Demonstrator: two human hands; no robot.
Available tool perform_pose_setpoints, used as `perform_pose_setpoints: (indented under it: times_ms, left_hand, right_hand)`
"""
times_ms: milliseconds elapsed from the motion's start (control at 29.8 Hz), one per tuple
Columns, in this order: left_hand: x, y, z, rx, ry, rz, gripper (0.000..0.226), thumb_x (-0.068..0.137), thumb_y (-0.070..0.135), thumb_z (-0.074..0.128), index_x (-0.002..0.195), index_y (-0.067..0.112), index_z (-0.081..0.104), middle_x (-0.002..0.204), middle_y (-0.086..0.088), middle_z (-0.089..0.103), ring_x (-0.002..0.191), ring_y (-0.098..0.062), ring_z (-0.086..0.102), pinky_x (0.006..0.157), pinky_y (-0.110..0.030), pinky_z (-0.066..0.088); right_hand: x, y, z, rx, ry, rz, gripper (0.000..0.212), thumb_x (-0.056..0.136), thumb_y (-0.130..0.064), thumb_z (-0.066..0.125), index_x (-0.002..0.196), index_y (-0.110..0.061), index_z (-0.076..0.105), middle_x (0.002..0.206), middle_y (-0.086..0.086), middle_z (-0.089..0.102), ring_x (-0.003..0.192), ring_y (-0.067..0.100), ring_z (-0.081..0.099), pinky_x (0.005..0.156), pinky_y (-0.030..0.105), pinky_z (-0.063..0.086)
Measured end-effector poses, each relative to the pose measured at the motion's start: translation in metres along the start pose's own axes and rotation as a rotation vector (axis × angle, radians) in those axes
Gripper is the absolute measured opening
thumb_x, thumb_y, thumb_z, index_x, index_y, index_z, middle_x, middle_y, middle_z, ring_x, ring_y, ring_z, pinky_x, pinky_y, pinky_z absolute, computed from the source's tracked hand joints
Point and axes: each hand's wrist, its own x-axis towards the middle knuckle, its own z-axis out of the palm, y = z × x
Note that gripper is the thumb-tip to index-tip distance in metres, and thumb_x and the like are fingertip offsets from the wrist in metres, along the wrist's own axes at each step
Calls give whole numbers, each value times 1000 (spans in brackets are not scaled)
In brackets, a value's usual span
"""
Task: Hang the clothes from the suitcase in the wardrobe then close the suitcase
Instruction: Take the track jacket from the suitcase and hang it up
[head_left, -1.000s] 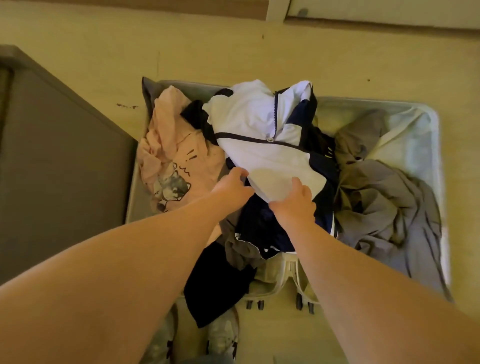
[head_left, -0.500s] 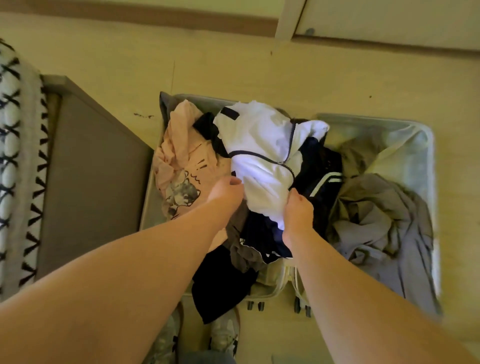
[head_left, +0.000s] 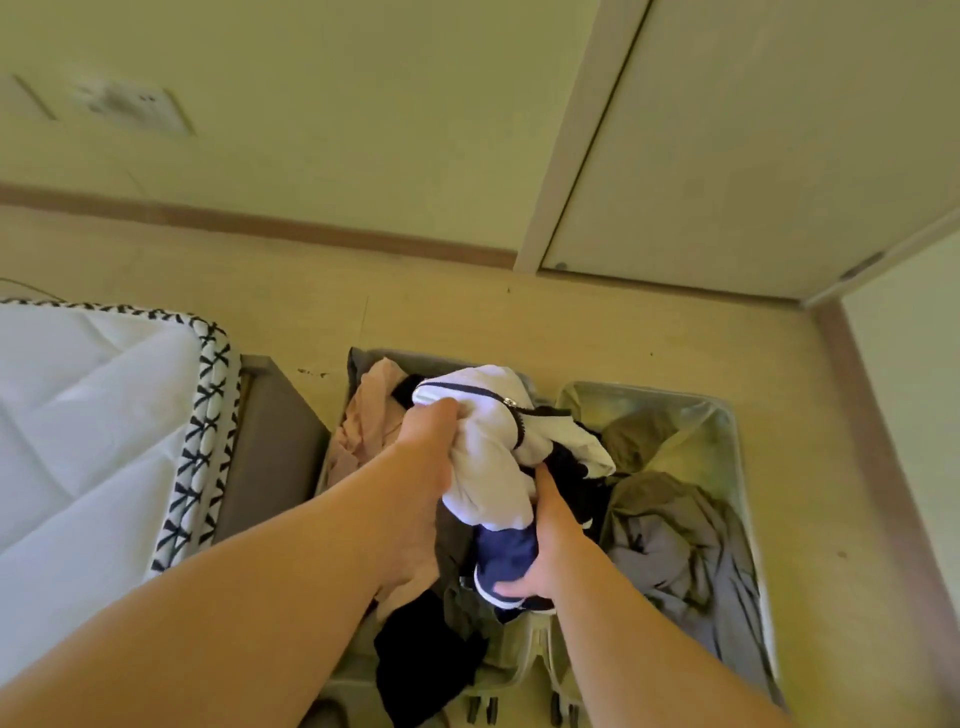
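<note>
White-and-navy jacket (head_left: 488, 447) is held bunched in both hands, just above the left half of the open suitcase (head_left: 737, 457) on the floor.

- Left hand (head_left: 428, 436): clenched on the white upper part, close to the zip.
- Right hand (head_left: 540, 545): wrapped round the navy lower part, with fingers (head_left: 511, 590) curled under the striped hem.
- The jacket's dark tail hangs down and touches the pile below, so it is not yet clear of the case.

Step is judged as garment pick-up for hanging. The task is judged early, since plenty is left inside: a pink top (head_left: 363, 415) at far left, grey clothes (head_left: 675, 535) in the right half, and a black piece (head_left: 421, 670) draped over the near rim.

For the next move, the jacket needs to be lifted free and shaken out, and the shoulders found for a hanger. No hanger is seen. The pale door (head_left: 753, 130) at far right may be the wardrobe, but that cannot be confirmed. A snag on the black piece or on the zip is the likely risk.

A bed (head_left: 93, 426) is seen at left, well apart from the hands.
</note>
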Motion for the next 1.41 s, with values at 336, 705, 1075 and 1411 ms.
perform_pose_setpoints:
  times_ms: [336,705,1075,1411]
  left_hand:
    - [-132,108,-41,265,-83,155,15,82,8,45,86,3,59,71,-11,57,66,-24,55,62,-28,48]
    - [-271,156,-107,892,-348,638,73,82,1,60,141,27,27,136,-7,44,118,-27,47,88,-33,43]
    - [-344,180,-123,804,-494,987,50,90,17,59,136,27,43,131,9,49,121,-13,46,91,-24,32]
    - [-393,179,-127,652,-369,1250,32,78,30,58,108,21,59,105,-13,65,100,-34,60,88,-48,49]
  right_hand:
    - [-185,-64,8,-55,-265,-447,19,89,-11,47,101,-12,61,72,10,61,58,25,59,44,24,47]
    - [-364,-72,18,-105,-190,-863,23,80,3,37,66,-13,45,57,3,43,54,21,44,54,25,36]
    - [-462,-53,15,-187,-255,-1141,14,60,5,50,67,-8,48,57,5,48,60,23,46,60,25,38]
    - [-528,-38,-2,-575,56,-1249,26,76,4,59,95,-13,59,84,9,60,79,23,57,70,31,46]
